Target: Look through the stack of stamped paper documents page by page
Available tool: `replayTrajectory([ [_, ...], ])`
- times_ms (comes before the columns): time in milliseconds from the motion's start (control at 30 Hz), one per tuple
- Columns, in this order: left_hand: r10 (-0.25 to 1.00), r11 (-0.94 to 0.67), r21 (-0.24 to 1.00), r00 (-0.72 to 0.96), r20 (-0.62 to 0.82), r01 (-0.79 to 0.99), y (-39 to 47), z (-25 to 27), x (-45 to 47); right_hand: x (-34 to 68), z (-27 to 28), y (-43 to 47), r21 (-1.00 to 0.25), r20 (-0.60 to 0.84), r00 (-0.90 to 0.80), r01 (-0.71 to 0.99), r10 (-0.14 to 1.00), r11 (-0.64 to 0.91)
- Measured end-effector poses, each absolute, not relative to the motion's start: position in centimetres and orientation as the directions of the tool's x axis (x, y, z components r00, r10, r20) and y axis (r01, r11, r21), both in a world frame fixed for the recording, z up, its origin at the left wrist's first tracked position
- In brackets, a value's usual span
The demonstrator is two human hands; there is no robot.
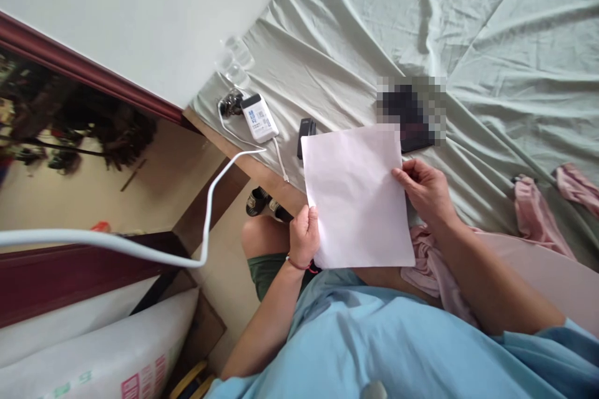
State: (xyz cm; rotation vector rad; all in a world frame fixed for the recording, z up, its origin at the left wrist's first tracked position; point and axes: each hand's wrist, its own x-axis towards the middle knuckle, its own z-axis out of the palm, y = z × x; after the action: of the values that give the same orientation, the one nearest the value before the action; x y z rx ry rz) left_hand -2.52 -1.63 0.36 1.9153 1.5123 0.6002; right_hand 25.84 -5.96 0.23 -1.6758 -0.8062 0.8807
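Note:
I hold a blank white sheet of paper (358, 196) over my lap with both hands. My left hand (304, 237) pinches its lower left edge; a red band circles that wrist. My right hand (423, 190) grips the sheet's right edge with thumb on top. The sheet hangs flat and unfolded above the edge of a bed covered in a pale green sheet (421, 25).
On the bed lie a white power bank (259, 117) with a white cable (206, 218), a small black device (306, 135), a blurred dark object (412, 115) and pink cloth (538, 212). Clear cups (234, 59) stand by the wall. Sandals (262, 202) sit on the floor.

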Motion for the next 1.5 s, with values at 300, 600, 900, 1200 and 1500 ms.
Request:
replayTrajectory([
  [300,0.972,-0.158,0.713,0.233,-0.008,0.683,-1.65,0.42,-2.41,25.85,0.0,-5.81,-0.973,-0.123,0.526,0.103,0.841,-0.207],
  [600,0.971,-0.163,0.716,0.24,-0.007,0.679,-1.45,0.43,-2.39,25.71,-0.06,-5.61,-0.979,-0.115,0.562,0.076,0.819,-0.189],
  [900,0.967,-0.167,0.763,0.254,0.004,0.624,-1.79,0.39,-2.38,25.85,-0.31,-5.48,-0.978,-0.09,0.553,0.11,0.828,-0.18],
  [1200,0.956,-0.099,0.798,0.279,-0.089,0.594,-1.49,0.45,-2.82,25.98,0.13,-5.6,-0.955,-0.035,0.563,0.224,0.825,-0.194],
  [1500,0.957,-0.097,0.79,0.276,-0.093,0.605,-1.35,0.33,-2.72,25.9,0.27,-5.69,-0.934,0.038,0.598,0.307,0.801,-0.184],
])
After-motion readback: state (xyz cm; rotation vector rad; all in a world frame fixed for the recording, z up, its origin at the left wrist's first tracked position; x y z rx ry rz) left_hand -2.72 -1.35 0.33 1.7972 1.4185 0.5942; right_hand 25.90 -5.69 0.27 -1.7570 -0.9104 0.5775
